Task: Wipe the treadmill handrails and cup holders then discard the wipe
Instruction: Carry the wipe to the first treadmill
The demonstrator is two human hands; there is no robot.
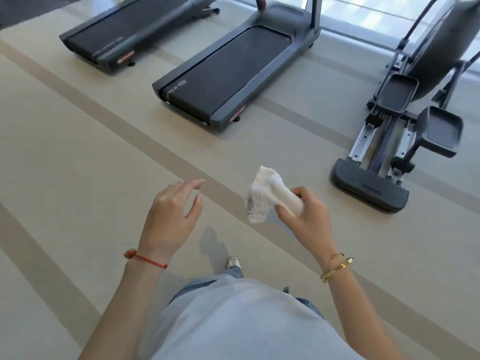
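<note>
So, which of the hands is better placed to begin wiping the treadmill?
The right hand: it already grips the white wipe. The left hand hangs open and holds nothing. The nearer treadmill stands ahead, not yet touched.

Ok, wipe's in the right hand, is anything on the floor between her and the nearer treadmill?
Nothing visible. The right hand grips the wipe, and only bare striped floor lies between the person and the nearer treadmill. The elliptical stands off to the right. Handrails are out of view.

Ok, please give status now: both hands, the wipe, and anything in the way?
Left hand open, empty. Right hand grips white wipe packet. Nearest treadmill ahead, untouched. Floor between shows no obstacle.
</note>
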